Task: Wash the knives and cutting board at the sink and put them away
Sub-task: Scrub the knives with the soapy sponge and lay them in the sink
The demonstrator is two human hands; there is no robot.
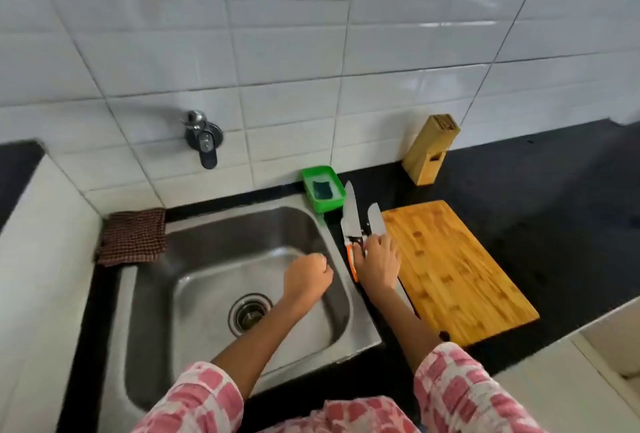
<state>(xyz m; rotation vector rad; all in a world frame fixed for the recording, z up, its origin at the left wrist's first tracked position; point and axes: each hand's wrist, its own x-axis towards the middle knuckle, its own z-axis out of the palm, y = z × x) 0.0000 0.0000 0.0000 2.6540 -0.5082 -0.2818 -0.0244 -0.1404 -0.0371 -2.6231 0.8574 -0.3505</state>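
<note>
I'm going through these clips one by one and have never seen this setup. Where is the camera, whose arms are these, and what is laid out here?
There is no machine: a person wears a camera on the head, looking down at their own arms. The left hand hangs over the steel sink, fingers curled, holding nothing visible. The right hand rests on the handles of the knives lying on the dark counter; whether it grips them is unclear. Beside them lies a wooden cutting board. Behind are a green tray with a sponge, a knife block, a tap and a checked cloth.
</note>
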